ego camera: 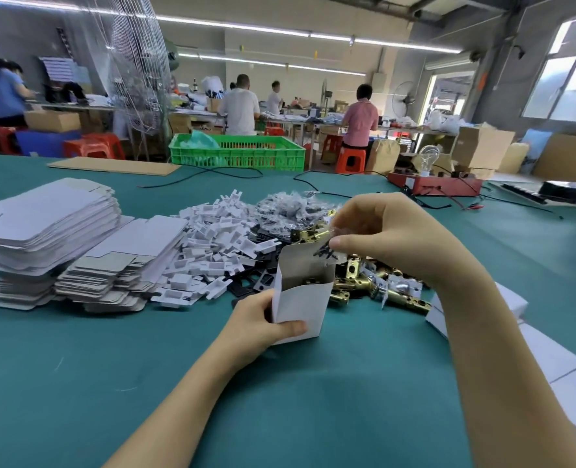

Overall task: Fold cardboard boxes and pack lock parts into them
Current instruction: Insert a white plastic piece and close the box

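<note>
The white boxes [550, 359] at four o'clock run off the right edge; the open box [305, 298] hides its contents; far workers [239, 106] at twelve blur.

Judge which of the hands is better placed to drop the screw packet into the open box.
Right. The right hand already pinches the clear screw packet at the mouth of the white box, while the left hand is occupied gripping the box upright.

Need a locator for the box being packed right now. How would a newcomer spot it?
Start at the teal table and find the heap of brass lock parts in its middle. Just in front stands one small white box, held by the left hand. Unlike the flat blanks stacked to the left, it is folded up, its top open, under the right hand.
</note>
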`<state>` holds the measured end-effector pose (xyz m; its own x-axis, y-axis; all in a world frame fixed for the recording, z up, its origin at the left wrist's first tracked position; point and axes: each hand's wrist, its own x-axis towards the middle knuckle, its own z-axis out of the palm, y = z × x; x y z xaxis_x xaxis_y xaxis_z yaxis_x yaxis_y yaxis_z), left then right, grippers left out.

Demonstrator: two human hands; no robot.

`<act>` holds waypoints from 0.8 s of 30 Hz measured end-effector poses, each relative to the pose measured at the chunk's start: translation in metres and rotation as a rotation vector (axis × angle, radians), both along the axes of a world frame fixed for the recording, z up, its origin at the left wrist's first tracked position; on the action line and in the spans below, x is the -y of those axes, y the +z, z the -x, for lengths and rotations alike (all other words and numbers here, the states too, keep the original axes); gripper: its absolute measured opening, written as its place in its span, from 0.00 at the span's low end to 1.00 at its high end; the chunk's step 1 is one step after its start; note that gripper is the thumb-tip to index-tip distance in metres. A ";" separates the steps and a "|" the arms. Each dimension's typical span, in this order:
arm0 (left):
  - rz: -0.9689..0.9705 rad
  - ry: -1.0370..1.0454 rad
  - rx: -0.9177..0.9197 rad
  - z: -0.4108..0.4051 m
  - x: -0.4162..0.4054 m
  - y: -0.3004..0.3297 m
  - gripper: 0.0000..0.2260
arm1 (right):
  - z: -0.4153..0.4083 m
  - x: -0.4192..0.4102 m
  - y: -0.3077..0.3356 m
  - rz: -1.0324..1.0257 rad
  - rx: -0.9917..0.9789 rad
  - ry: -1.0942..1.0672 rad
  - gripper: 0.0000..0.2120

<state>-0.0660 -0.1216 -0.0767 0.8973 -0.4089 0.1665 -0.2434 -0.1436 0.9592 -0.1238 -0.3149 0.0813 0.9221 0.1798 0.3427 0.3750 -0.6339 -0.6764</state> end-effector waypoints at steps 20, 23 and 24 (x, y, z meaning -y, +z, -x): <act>0.017 -0.008 -0.019 -0.002 0.000 -0.002 0.16 | -0.010 -0.030 -0.019 0.312 0.055 -0.032 0.08; 0.026 -0.010 -0.021 -0.002 0.000 -0.002 0.15 | -0.011 -0.034 -0.022 0.396 0.059 -0.025 0.06; 0.032 -0.013 -0.024 -0.002 0.000 -0.002 0.16 | -0.012 -0.037 -0.024 0.415 0.076 -0.028 0.05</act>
<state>-0.0639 -0.1219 -0.0785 0.8960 -0.4149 0.1582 -0.2220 -0.1100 0.9688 -0.1115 -0.2782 0.0576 0.9036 0.2919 0.3135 0.3926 -0.8573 -0.3331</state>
